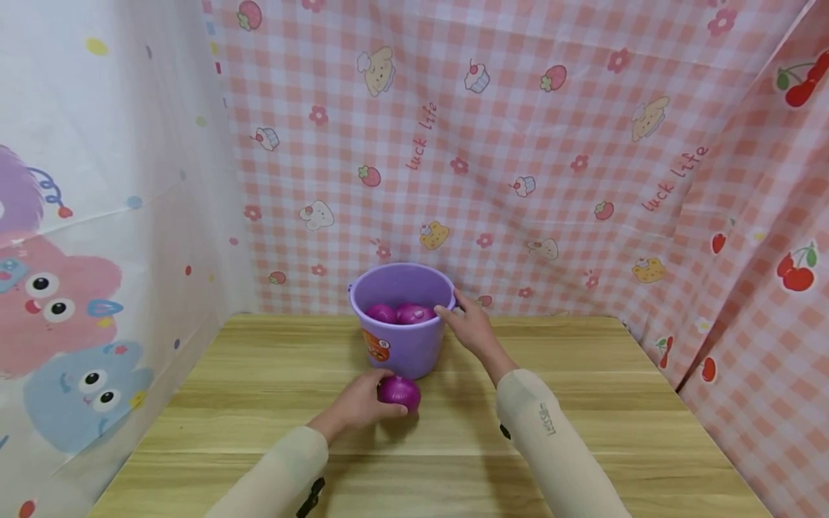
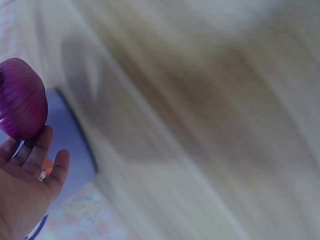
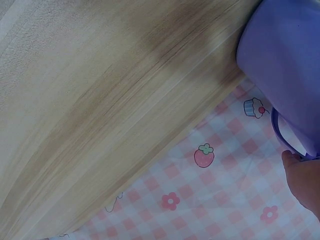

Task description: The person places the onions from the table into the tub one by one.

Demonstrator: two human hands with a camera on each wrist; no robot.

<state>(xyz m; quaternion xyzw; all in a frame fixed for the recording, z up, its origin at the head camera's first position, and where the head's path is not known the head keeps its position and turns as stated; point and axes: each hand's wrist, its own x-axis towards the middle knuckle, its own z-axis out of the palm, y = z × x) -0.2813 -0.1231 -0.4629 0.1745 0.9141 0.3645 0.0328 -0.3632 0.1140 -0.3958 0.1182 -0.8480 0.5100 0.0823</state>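
In the head view a purple bucket (image 1: 414, 349) stands upright toward the back of the table, with red onions (image 1: 414, 314) visible inside it. My right hand (image 1: 471, 327) grips the bucket's rim on its right side, thumb over the edge. The right wrist view shows that hand (image 3: 306, 182) at the rim, where the bucket's purple handle (image 3: 280, 131) hangs. In front of the bucket, my left hand (image 1: 363, 401) holds another red onion (image 1: 399, 396) between thumb and fingers. The left wrist view has this onion (image 2: 22, 100) at the fingertips, with the bucket wall behind it.
The wood-grain table (image 1: 291, 467) extends to both sides and in front of the bucket. Behind it hangs a pink checked curtain (image 1: 414, 144). A white cartoon-print curtain (image 1: 162, 144) borders the left, and cherry-print cloth (image 1: 764, 324) the right.
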